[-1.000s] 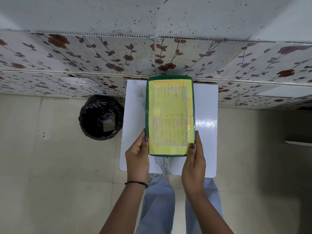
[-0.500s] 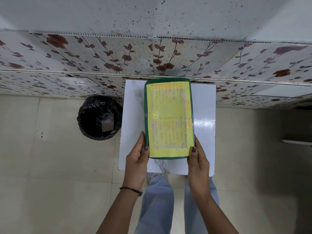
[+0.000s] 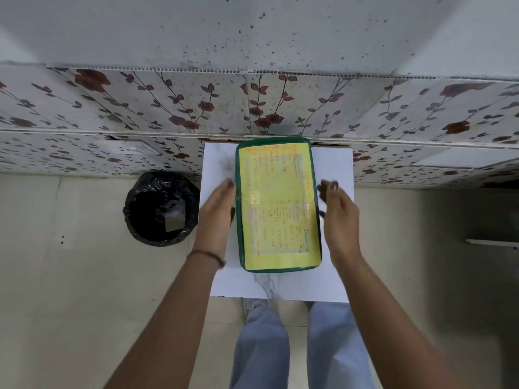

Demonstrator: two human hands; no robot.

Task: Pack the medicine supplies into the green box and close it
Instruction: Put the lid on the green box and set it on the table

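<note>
The green box point(image 3: 278, 204) lies shut on a small white table point(image 3: 334, 279), its lid covered by a yellow handwritten sheet. My left hand point(image 3: 216, 214) is flat against the box's left side, fingers straight. My right hand point(image 3: 337, 213) is beside the right side, fingers spread and blurred, a small gap from the box. No medicine supplies are visible outside the box.
A black-lined waste bin point(image 3: 161, 209) stands on the floor left of the table. A flowered wall panel point(image 3: 168, 108) runs right behind the table. My legs in light blue trousers point(image 3: 295, 346) are at the table's near edge.
Both hands have let go of the box's near corners and moved forward along its long sides. The box stays in place on the table.
</note>
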